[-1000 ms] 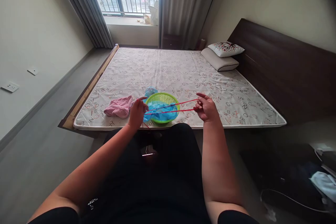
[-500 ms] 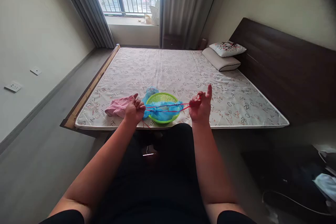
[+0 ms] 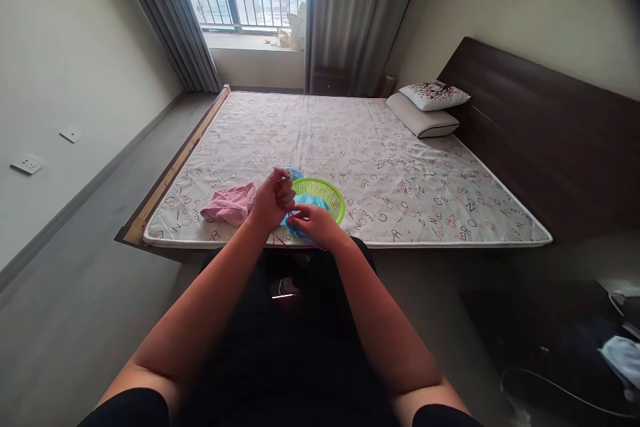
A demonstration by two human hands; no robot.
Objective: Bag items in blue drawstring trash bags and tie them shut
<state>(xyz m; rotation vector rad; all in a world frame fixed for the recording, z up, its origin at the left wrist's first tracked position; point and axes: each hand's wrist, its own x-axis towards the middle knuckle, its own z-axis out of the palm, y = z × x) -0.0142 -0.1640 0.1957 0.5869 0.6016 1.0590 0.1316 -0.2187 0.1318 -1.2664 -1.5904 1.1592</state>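
Red cord mostly buried between your hands, front of green basket. Long axis hard to call; visible loose bit slants down toward right at mattress edge. Your left hand balled up around cord; right hand fingertips bunched just below, can't tell if gripping. Right hand blocks part of basket and blue bag. Pink cloth beside left hand.
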